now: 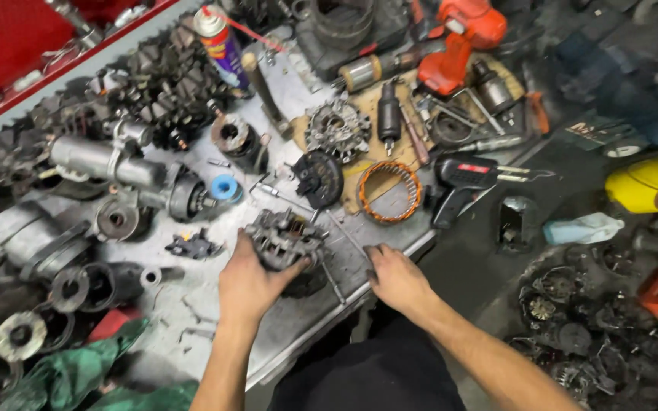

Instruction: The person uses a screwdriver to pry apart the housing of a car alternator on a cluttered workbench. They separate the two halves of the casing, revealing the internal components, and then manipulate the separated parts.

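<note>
The left hand (pixel 249 285) has its grip clenched around a grey alternator housing (pixel 283 240), which sits on the metal desk (pixel 192 304) close to its front edge, the fingers wrapped over the near side of the casting. The right hand (pixel 396 278) lies just to the right of that grip, its own grip released, fingertips pressed flat on the desk edge beside a thin steel rod (pixel 344 232) that runs past the housing (whether a fingertip touches the rod is hard to tell). Straight beyond the left grip lies a black round plate (pixel 318 179), and to the right of that a copper-wound stator ring (pixel 389 191) on cardboard. Farther right rests a black soldering gun (pixel 462 183). Left of the grip sits a small dark bracket (pixel 192 246).
</note>
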